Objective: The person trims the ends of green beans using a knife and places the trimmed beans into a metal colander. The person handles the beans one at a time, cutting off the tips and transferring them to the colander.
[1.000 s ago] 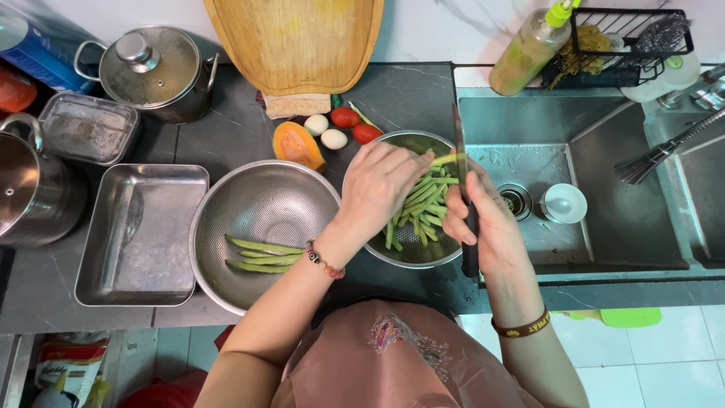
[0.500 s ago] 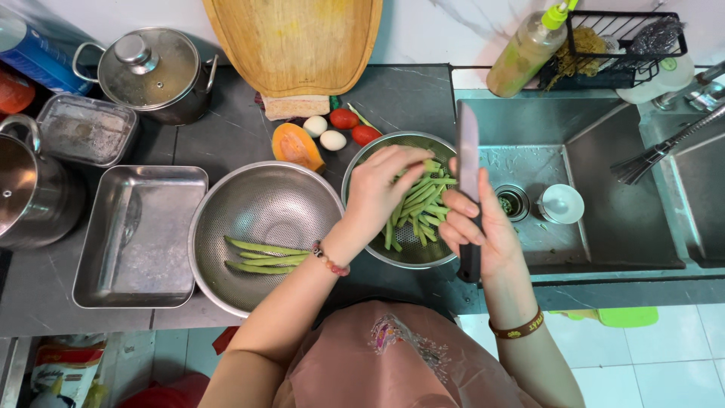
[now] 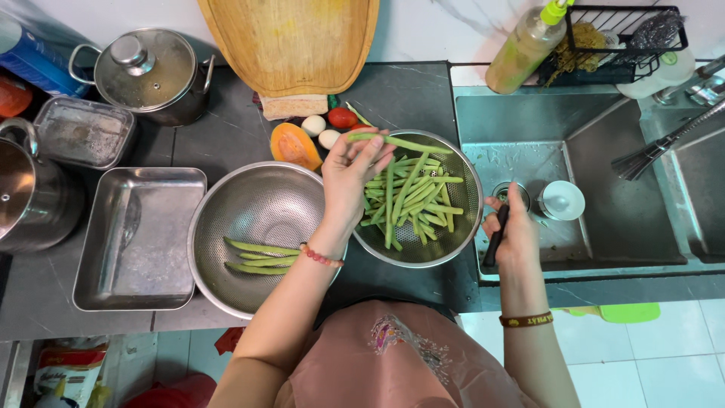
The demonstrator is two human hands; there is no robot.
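One green bean (image 3: 396, 141) is pinched in the left hand (image 3: 349, 177), lifted just above the far rim of the steel bowl (image 3: 468, 219) that holds the rest of the green beans (image 3: 411, 200). The grip is a light fingertip clench near the bean's left end, the long pod sticking out to the right over the pile. It looks slim, smooth and bright green, slightly curved, with a tapered tip.

To do this well, I judge the pinch should stay close to the end being worked, so the pod does not bend or swing, and the bean should be kept over the bowl so any scrap falls among the others rather than on the tabletop (image 3: 408, 91).

The right hand (image 3: 513, 230) is well to the right of that grip, at the edge of the sink (image 3: 604, 234), its fingers wrapped round the dark handle of a knife (image 3: 495, 236); the blade I cannot make out here.

Just to the left of the grip and lower sits a steel colander (image 3: 249, 208) with a few green pods (image 3: 253, 255) lying in its bottom. Beyond the grip lie a slice of orange squash (image 3: 294, 146), two pale eggs (image 3: 313, 125) and a red tomato (image 3: 342, 117). Farther left stands a flat steel tray (image 3: 136, 234); a wooden cutting board (image 3: 291, 41) leans at the back.
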